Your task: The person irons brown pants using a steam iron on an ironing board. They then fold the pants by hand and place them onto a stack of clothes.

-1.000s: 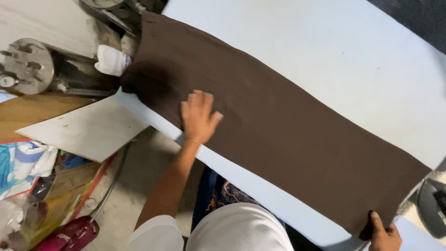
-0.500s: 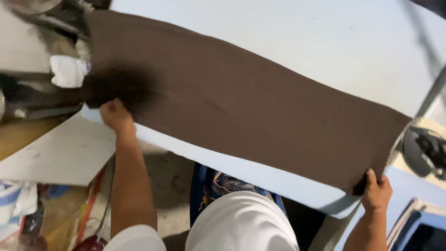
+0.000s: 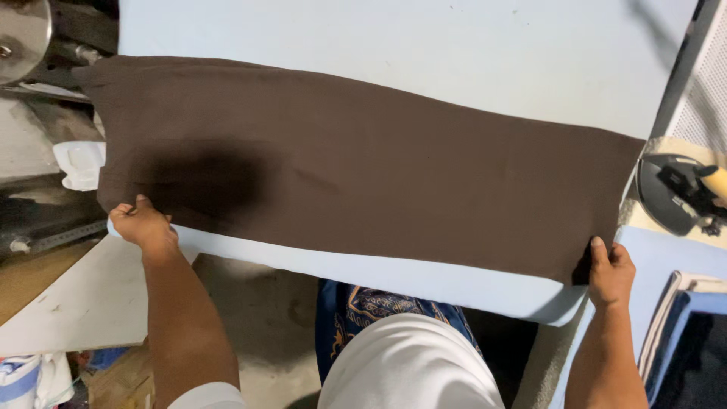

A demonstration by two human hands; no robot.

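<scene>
Brown cloth [image 3: 363,167] is spread flat on a pale blue padded table [image 3: 424,45], its long axis running left to right. Its near-left corner is pinched by the left hand [image 3: 144,226], its near-right corner by the right hand [image 3: 609,273].

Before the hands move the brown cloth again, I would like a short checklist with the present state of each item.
1. Left hand grips the near left corner of the brown cloth: ok.
2. Right hand grips the near right corner: ok.
3. Cloth lies flat on the pale blue board, no big folds: ok.
4. Dark patch near the left end is only a shadow, not a damp spot: cannot tell.
5. Far left end stays away from the metal machine: not ok, it reaches very near.
6. Iron rests apart from the cloth's right edge: ok, but near.
</scene>
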